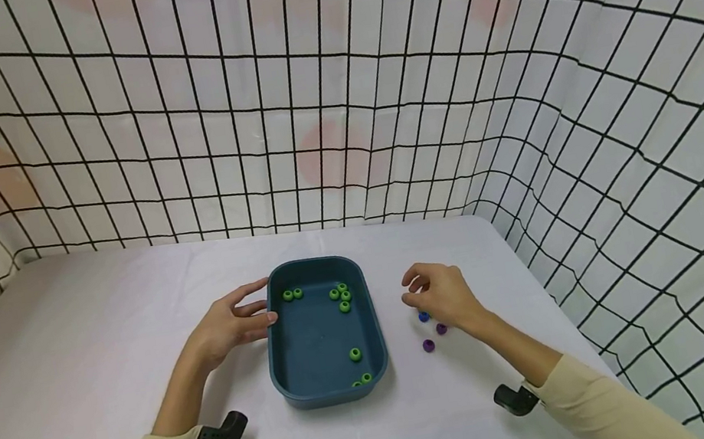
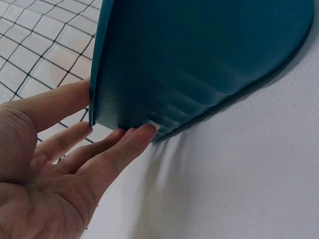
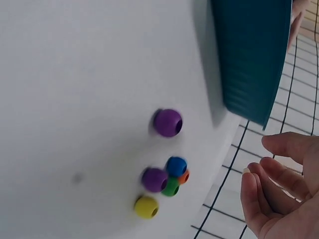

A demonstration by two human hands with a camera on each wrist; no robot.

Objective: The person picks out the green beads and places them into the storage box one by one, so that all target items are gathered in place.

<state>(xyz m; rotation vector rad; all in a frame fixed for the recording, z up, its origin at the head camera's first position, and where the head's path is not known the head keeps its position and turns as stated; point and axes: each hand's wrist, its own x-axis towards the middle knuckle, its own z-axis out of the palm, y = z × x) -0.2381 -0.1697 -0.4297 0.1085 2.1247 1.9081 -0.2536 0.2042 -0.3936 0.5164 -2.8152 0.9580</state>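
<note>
A dark teal plastic tub [image 1: 324, 333] stands on the table with several green beads [image 1: 355, 355] inside. At its left wall, my left hand [image 1: 230, 329] holds the side, thumb over the rim and the other fingers against the outside, as the left wrist view also shows. To the right of the tub my right hand [image 1: 441, 294] hovers above loose beads, fingers loosely bent, with no bead visible between them. Below it in the right wrist view lie two purple beads, one apart [image 3: 168, 122], and a blue bead [image 3: 176, 166], an orange bead [image 3: 184, 177], a green bead [image 3: 170, 187] and a yellow bead [image 3: 146, 207].
A white cloth [image 1: 68, 360] covers the table. Black grid netting [image 1: 262, 102] over white sheeting rises along the back and the right side. Each wrist carries a small black camera, one on the left sleeve [image 1: 223, 432] and one on the right [image 1: 516, 399].
</note>
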